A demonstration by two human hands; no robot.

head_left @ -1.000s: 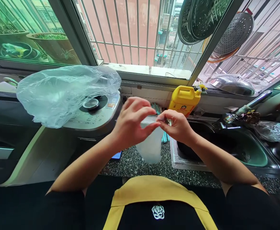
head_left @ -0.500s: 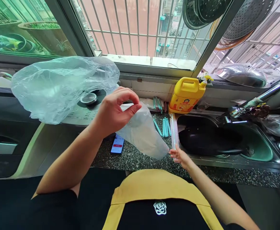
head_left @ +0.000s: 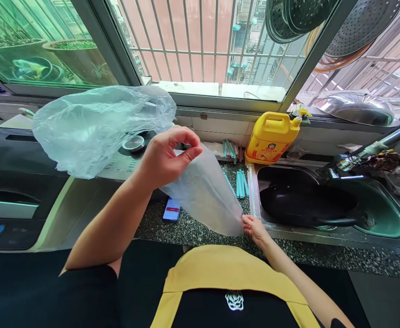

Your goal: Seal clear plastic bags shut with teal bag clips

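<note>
A translucent plastic bag hangs stretched between my two hands above the counter. Its upper end is pinched between thumb and forefinger of my left hand, which is raised in front of me. Lower down, my right hand grips the bag's bottom right corner beside the sink's near left corner. Behind the bag, several teal sealing-clip-like strips lie on the speckled counter. A phone with a lit screen rests under the bag's left side, partly covered by it.
A large crumpled clear bag sits at the left on a white-topped appliance, near a dark machine. A yellow pump jug stands behind the sink, which holds a black wok. The faucet reaches over from the right.
The bag is drawn out tauter and broader between my hands, its lower corner now gripped by my right hand. The view has shifted slightly, so the surroundings sit a little farther right.
</note>
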